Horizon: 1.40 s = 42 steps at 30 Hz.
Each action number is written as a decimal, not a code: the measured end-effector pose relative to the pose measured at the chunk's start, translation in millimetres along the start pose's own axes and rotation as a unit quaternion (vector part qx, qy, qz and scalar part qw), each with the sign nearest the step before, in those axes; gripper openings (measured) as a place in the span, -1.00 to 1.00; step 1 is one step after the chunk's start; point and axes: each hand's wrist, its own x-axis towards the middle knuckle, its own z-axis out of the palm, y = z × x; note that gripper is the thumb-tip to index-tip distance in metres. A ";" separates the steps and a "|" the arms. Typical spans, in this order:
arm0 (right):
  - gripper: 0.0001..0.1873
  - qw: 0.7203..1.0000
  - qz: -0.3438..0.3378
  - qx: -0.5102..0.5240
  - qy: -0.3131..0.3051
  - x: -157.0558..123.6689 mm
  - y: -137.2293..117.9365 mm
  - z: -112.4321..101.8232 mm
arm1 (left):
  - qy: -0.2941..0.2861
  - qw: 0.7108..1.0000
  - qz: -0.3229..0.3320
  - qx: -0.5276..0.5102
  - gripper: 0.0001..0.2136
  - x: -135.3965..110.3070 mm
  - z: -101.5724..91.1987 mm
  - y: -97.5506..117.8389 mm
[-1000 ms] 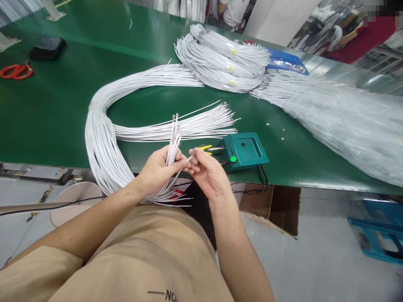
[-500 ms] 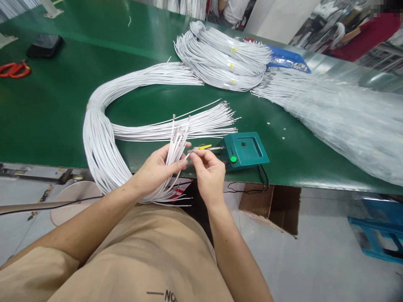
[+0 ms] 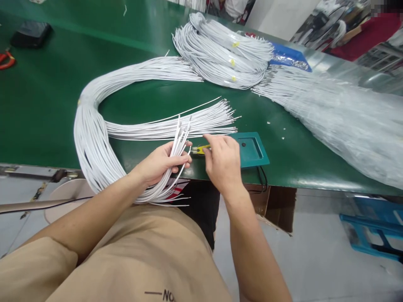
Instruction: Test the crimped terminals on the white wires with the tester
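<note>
My left hand (image 3: pixel 166 161) is closed around a bunch of white wires (image 3: pixel 180 144), their metal-tipped ends standing up past the fingers. One wire end leans apart toward the right. My right hand (image 3: pixel 223 161) pinches a small yellow tool (image 3: pixel 201 149) between thumb and fingers. The tool's metal tip points left and is close to that separate wire end; whether they touch I cannot tell. Behind my right hand sits a green box (image 3: pixel 252 149) with a recessed top, its left part covered by the hand. The held wires run down over the table's front edge.
A long curved bundle of white wires (image 3: pixel 91 109) lies on the green table (image 3: pixel 40 96). Farther back are coiled wires (image 3: pixel 220 54), a blue tray (image 3: pixel 289 56) and bagged wires (image 3: pixel 352 113). A black case (image 3: pixel 31 33) and red-handled scissors (image 3: pixel 6 60) are at left; a person (image 3: pixel 365 37) is beyond.
My right hand has moved right and up, from pinching a single wire end to the yellow tool, now covering the box's green button. My left hand keeps its hold on the wires.
</note>
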 end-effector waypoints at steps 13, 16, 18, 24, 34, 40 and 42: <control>-0.83 0.994 -0.035 -0.025 -0.099 13.2 29.8 -6.1 | 0.084 0.972 0.046 0.213 -0.62 13.7 7.8 -5.6; -0.83 0.994 -0.027 -0.015 -0.101 14.5 28.1 -7.2 | 0.083 0.971 0.051 0.218 -0.62 14.9 7.3 -5.7; -0.87 0.995 -0.018 0.015 -0.101 15.5 22.6 -9.2 | 0.083 0.971 0.054 0.218 -0.62 14.4 7.2 -5.5; -0.57 0.988 0.028 0.115 -0.096 21.7 0.5 -6.6 | 0.106 0.961 0.072 0.244 -0.64 7.9 9.1 -2.8; -0.85 0.962 -0.035 0.231 -0.140 27.8 10.3 -3.7 | 0.033 0.981 0.065 0.179 -0.62 3.4 7.4 0.6; -0.90 0.990 -0.057 0.061 -0.117 21.5 24.7 -9.3 | 0.051 0.982 0.052 0.176 -0.62 7.9 7.0 -2.1; -0.88 0.990 -0.049 0.014 -0.130 19.8 30.5 -11.0 | 0.058 0.980 0.054 0.181 -0.62 10.2 6.0 -4.6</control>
